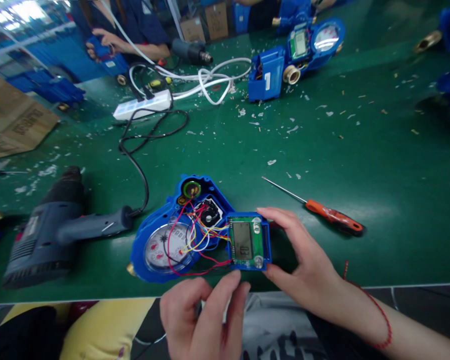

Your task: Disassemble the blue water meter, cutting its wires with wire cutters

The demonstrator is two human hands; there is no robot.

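A blue water meter point(138, 252) lies on the bench with its housing uncovered, showing a round dial point(167, 250) and loose red, yellow, white and black wires point(195, 235). The wires run to a display module point(243, 240), a green circuit board with a small LCD in a blue frame. My right hand point(303, 260) grips this module by its right side, fingers at the top corner and thumb at the bottom. Just below the module's lower edge, my left hand point(206, 315) is curled with its fingertips pinched near the red wires; anything between them is hidden.
An orange-handled screwdriver point(332, 216) lies right of the meter. A heat gun point(56, 230) rests on the left, its black cord running to a white power strip point(144, 105). More blue meters point(266, 75) stand across the bench, where another person's hands point(108, 42) hold a blue part. Scraps litter the green surface.
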